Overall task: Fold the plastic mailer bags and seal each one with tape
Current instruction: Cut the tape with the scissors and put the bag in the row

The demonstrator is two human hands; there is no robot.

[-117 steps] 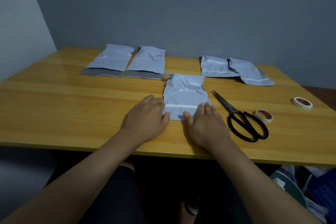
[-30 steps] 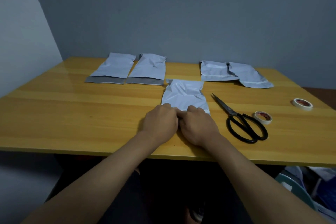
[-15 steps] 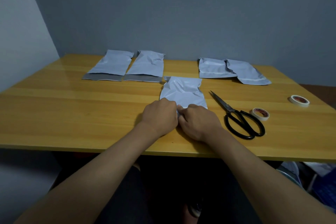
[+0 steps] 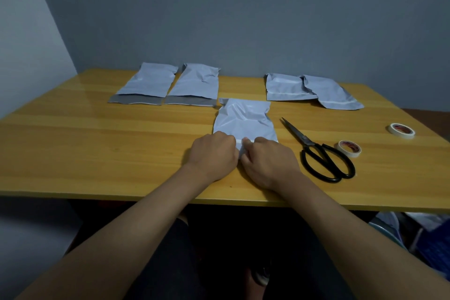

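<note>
Head view: your left hand [image 4: 214, 153] and right hand [image 4: 267, 163] sit knuckle to knuckle near the table's [image 4: 97, 148] front edge, both curled and pinching the near end of the middle mailer bag [image 4: 244, 122], which lies at the table's centre, pointing toward the back edge. Looks like the fold step: near flap being turned or creased, no tape on it yet as far as I can see. Next you need a flat crease held by one hand while the other goes for the nearer tape roll [image 4: 349, 148] and scissors [image 4: 321, 153], both just right of the bag. Fingertips and the fold line are hidden under your knuckles, so I can't confirm the fold itself. Whether the bags toward the back corners are taped is hard to make out.
</note>
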